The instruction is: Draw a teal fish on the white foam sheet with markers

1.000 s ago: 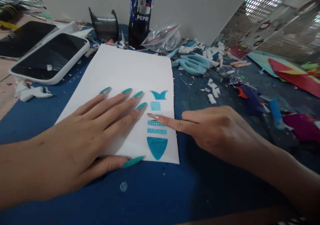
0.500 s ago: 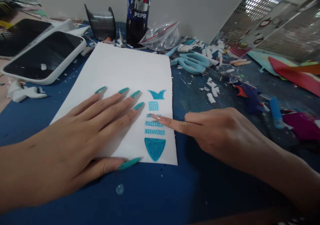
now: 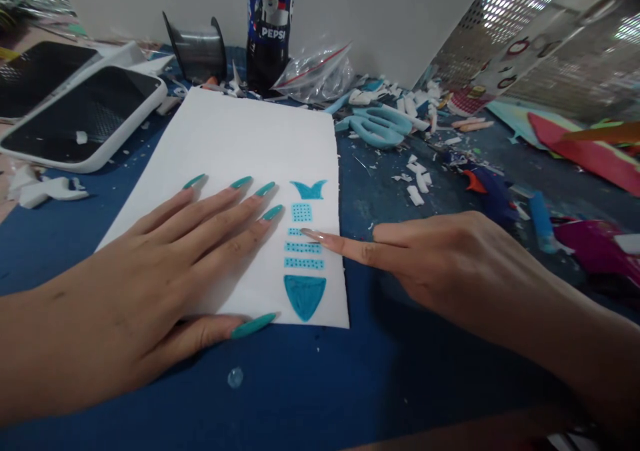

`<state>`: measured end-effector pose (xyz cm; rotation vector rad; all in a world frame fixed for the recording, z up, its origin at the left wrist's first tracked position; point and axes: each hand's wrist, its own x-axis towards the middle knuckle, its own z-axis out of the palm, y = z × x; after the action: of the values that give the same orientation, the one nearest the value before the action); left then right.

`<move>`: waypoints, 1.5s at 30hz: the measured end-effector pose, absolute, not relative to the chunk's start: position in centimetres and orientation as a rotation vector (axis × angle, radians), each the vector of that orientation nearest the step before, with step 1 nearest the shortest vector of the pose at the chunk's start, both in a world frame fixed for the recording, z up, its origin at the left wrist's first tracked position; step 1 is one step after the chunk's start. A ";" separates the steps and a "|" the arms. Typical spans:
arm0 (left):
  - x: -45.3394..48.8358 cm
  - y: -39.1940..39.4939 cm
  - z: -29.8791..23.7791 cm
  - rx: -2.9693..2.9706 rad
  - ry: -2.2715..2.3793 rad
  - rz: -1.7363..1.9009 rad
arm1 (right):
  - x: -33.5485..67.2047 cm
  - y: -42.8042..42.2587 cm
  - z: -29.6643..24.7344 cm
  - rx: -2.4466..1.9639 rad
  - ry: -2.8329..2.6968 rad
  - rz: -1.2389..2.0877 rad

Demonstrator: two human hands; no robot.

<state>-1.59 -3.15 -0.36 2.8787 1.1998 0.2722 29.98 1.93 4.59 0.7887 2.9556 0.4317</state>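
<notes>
A white sheet (image 3: 240, 144) lies on the blue table top. Near its right edge sits a column of teal pieces forming a fish (image 3: 305, 247): a tail on top, dotted strips in the middle, a triangular head at the bottom. My left hand (image 3: 165, 264) lies flat on the sheet with its fingers spread, teal nails beside the strips. My right hand (image 3: 430, 257) has its index finger stretched out, its tip pressing on one dotted strip, the other fingers curled under.
A Pepsi bottle (image 3: 267, 27), a spool (image 3: 195, 54) and a plastic bag (image 3: 315, 74) stand at the back. Light blue scissors (image 3: 377, 125) and white scraps lie right of the sheet. Two dark tablets (image 3: 83, 114) lie at left. Coloured paper (image 3: 580, 147) is at right.
The camera view drifted slightly; the sheet and pieces shifted a little left in view. Both hands keep their poses, the right index finger still on the strip.
</notes>
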 end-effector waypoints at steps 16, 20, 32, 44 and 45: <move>-1.3 -3.4 -0.3 2.842 1.237 0.297 | 31.3 3.4 6.6 0.756 3.043 0.253; -1.4 -2.9 -0.4 2.901 1.158 0.345 | 31.6 3.4 6.5 0.887 3.196 0.260; -1.7 -2.5 -0.2 2.999 1.092 0.317 | 29.4 3.7 3.2 0.716 3.029 0.479; -1.9 -2.5 -0.4 3.039 1.091 0.259 | 28.3 3.1 3.9 0.608 2.976 0.570; -1.9 -2.5 -0.4 3.043 1.092 0.252 | 28.2 3.1 3.9 0.608 2.983 0.568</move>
<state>-1.87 -2.50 -0.39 3.0432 1.0920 0.2521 28.25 3.08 3.87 0.6079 2.9827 0.5676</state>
